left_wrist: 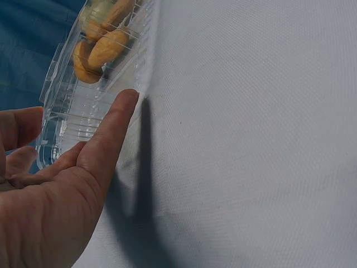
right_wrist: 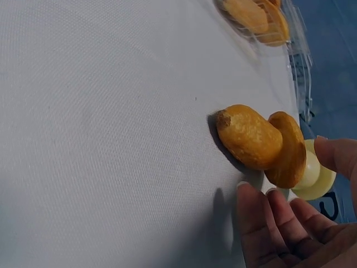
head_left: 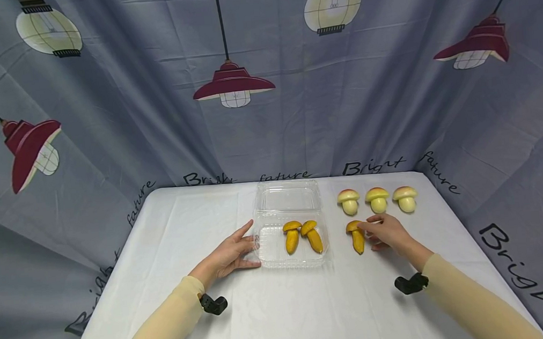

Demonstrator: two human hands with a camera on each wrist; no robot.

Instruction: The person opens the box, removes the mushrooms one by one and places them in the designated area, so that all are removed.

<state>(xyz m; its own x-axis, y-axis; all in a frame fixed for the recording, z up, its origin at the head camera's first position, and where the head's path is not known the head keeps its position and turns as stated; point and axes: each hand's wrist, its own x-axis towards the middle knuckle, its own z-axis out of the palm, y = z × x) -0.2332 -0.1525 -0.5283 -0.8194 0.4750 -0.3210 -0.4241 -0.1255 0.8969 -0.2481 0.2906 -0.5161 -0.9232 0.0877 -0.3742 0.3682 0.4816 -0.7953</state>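
Observation:
A clear plastic clamshell box (head_left: 269,258) lies with its lid folded back, and two orange-brown toy mushrooms (head_left: 292,237) rest inside. My left hand (head_left: 230,254) is at the box's left side, fingers extended along its wall (left_wrist: 83,190). A third orange-brown mushroom (head_left: 358,241) lies on the cloth right of the box, its stem towards me. My right hand (head_left: 387,232) is beside this mushroom's cap. In the right wrist view the thumb and fingers are spread apart near the mushroom (right_wrist: 254,137), not wrapped round it; whether a fingertip touches it, I cannot tell.
Three pale yellow-green mushrooms with reddish-tinged caps (head_left: 377,200) stand in a row behind my right hand. A white cloth (head_left: 294,313) covers the table. Grey curtains (head_left: 259,138) printed with lamps hang behind and at both sides.

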